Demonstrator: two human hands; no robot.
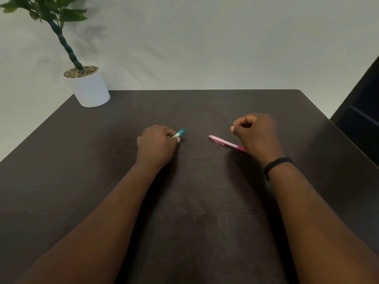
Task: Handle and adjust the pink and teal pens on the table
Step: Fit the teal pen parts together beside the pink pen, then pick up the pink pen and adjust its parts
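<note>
dark wood-grain table (205,222) fills lower frame. white pot (89,90) with gravel and leafy plant (51,11) at upper left, on table's far left corner. thin dark needle-like sliver (201,159) at centre. dark furniture (361,119) at right edge.

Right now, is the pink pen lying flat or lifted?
Lying flat: the pink pen rests along the table, its near end hidden under the right hand.
</note>
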